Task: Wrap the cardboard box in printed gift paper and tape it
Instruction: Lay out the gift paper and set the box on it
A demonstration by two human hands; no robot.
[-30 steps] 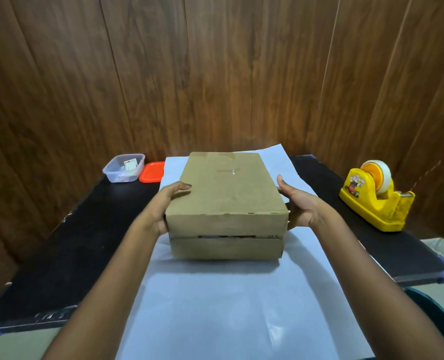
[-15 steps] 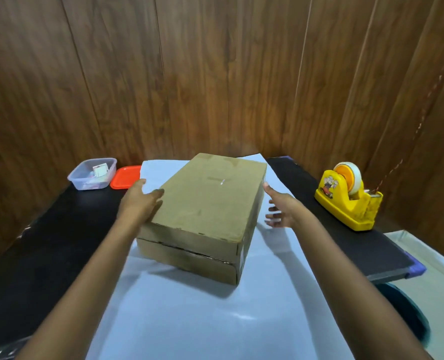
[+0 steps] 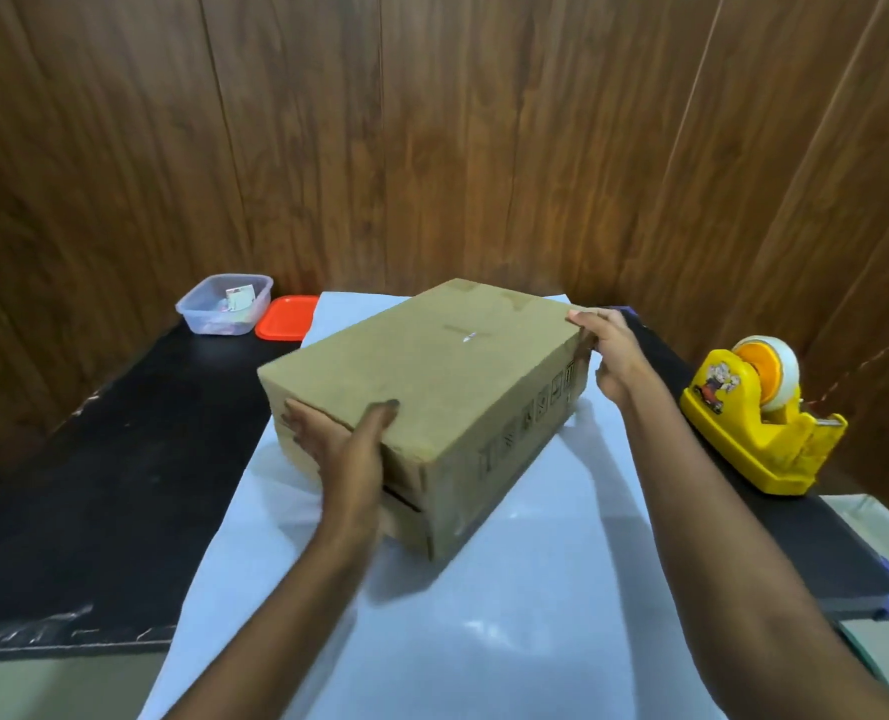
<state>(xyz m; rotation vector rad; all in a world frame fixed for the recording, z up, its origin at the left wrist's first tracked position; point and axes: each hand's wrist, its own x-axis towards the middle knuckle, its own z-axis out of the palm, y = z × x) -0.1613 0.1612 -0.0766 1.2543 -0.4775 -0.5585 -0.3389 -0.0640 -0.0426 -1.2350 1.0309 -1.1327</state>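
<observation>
The plain brown cardboard box [image 3: 432, 387] sits skewed on a large pale white sheet of paper [image 3: 510, 615], one bottom corner pointing towards the person and a long side with faint printed marks facing right. The sheet shows only its blank side and reaches from the back of the table to the near edge.

The left hand [image 3: 346, 462] grips the near short end of the box: the thumb is hooked over the top edge and the fingers are spread flat against the end face. The right hand [image 3: 614, 356] holds the far right corner, fingertips laid over the top edge and the palm against the side; motion blur makes it hard to say how tightly it clasps.

The paper lies on a black table mat [image 3: 94, 485]. To the right stands a yellow plastic tape dispenser [image 3: 754, 423] with a roll of tape, well apart from the box. At the back left are a clear plastic tub [image 3: 224, 304] and, just beside it, a flat red lid [image 3: 286, 317]. Dark wood panelling [image 3: 432, 122] rises behind.
</observation>
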